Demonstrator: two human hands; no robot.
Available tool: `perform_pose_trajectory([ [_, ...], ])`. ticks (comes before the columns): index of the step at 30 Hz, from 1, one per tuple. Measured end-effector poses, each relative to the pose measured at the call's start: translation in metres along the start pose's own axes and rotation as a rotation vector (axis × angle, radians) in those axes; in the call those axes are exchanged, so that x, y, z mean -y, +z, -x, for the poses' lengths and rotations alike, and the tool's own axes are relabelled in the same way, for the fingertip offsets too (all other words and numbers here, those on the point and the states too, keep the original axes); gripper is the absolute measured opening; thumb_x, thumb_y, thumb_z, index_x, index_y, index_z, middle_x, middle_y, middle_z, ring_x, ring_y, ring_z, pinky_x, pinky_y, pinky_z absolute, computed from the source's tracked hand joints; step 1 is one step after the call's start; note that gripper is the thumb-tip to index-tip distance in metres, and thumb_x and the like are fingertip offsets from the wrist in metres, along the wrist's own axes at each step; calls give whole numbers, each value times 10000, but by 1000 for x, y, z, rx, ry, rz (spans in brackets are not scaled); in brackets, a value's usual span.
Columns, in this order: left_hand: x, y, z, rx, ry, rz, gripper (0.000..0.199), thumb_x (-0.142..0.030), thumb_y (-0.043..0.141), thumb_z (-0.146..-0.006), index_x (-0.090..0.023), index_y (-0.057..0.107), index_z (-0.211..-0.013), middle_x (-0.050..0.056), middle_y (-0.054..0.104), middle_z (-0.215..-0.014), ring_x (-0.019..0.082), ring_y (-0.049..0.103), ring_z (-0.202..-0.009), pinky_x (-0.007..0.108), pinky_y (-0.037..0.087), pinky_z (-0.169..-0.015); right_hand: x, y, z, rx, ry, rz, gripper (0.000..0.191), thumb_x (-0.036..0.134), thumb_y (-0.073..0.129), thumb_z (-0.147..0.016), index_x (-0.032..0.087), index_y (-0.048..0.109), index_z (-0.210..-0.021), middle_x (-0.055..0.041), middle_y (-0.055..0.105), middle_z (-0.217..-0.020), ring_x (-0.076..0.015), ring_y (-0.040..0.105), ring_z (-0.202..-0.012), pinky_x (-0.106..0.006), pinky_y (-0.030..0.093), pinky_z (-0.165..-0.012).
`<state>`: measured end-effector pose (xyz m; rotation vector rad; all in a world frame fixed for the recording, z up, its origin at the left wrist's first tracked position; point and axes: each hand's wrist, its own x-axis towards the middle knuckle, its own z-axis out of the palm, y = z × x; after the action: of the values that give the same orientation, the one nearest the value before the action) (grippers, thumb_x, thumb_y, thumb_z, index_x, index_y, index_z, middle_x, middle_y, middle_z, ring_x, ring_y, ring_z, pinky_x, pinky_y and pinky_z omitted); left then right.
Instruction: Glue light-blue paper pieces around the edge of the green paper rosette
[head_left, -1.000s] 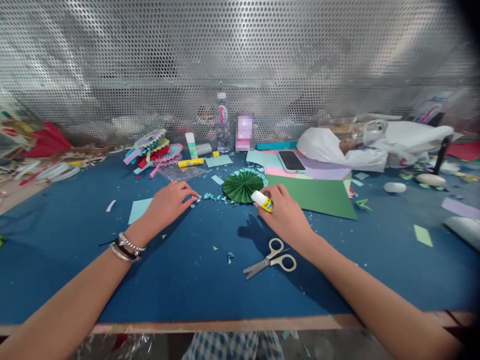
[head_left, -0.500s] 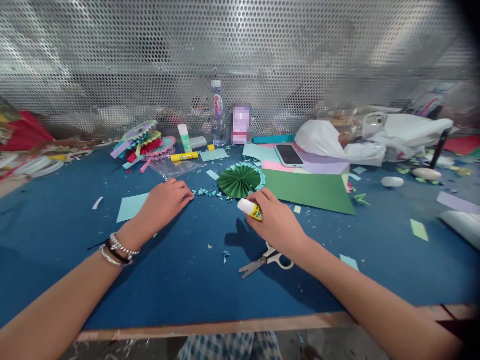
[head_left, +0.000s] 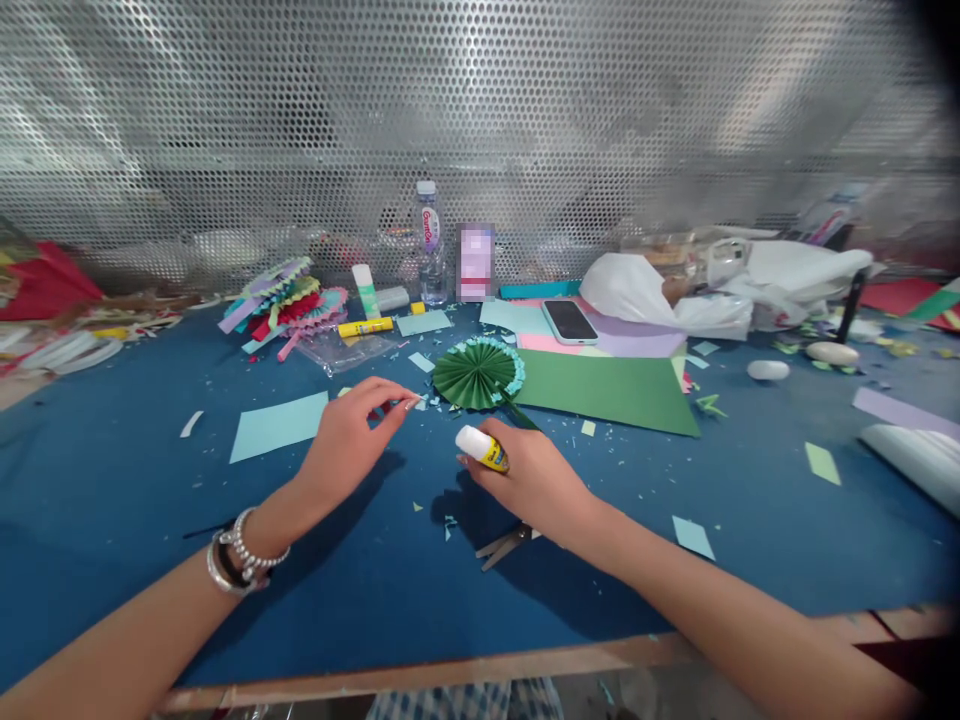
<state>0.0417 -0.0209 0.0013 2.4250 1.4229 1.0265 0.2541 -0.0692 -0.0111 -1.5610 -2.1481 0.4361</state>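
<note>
My left hand (head_left: 356, 430) is raised over the table, thumb and forefinger pinched on a small light-blue paper piece (head_left: 421, 402). My right hand (head_left: 540, 475) is wrapped round a yellow glue stick (head_left: 495, 455), its white end pointing left. Between and beyond both hands lies a round, pleated green paper fan (head_left: 476, 375) with light-blue bits along its right and upper edge. A dark green strip runs from it toward my right hand. Scissors (head_left: 504, 545) lie partly under my right hand, their handles hidden. A light-blue sheet (head_left: 277, 425) lies left of my left hand.
Green paper (head_left: 611, 388) and a phone (head_left: 570, 322) lie right of the fan. At the back stand a bottle (head_left: 431, 245) and a green-and-white glue stick (head_left: 365, 291), near a pile of colourful pleated paper (head_left: 289, 305). White plastic bags (head_left: 637, 285) lie back right; scraps are scattered about.
My left hand has lifted and moved right, and now pinches a small light-blue piece. My right hand, with the glue stick, has shifted slightly left and nearer to me, covering the scissor handles.
</note>
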Motion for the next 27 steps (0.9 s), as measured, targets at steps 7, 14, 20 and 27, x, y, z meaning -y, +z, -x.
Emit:
perform_pose_trajectory([
  [7, -37, 5, 24, -65, 251, 19, 137, -218, 514, -854, -214, 629, -929, 22, 627, -916, 147, 562, -850, 280, 459, -776, 4, 4, 3, 103, 17, -182, 157, 352, 512, -793, 197, 500, -768, 21, 534, -579, -85, 430, -458, -216, 190, -433],
  [14, -37, 6, 29, 67, 349, -84, 260, -185, 482, -865, -194, 559, -1114, 69, 577, -1057, 188, 507, -930, 341, 451, -804, 4, 3, 1, 105, 52, -218, 101, 289, 501, -786, 191, 509, -806, 24, 520, -567, -83, 410, -444, -206, 196, -428],
  [20, -37, 8, 31, 49, 329, -113, 203, -220, 514, -852, -183, 585, -1040, 69, 575, -1025, 189, 511, -906, 338, 457, -787, 4, 8, 2, 71, 25, -138, 89, 262, 496, -782, 188, 502, -829, 10, 550, -613, -89, 413, -488, -210, 216, -465],
  [27, -37, 11, 33, 73, 307, -172, 193, -206, 465, -862, -166, 559, -1026, 77, 563, -1019, 191, 531, -924, 343, 465, -821, 5, 12, 1, 72, 21, -46, 103, 273, 480, -799, 183, 497, -847, -9, 578, -635, -109, 469, -521, -218, 198, -471],
])
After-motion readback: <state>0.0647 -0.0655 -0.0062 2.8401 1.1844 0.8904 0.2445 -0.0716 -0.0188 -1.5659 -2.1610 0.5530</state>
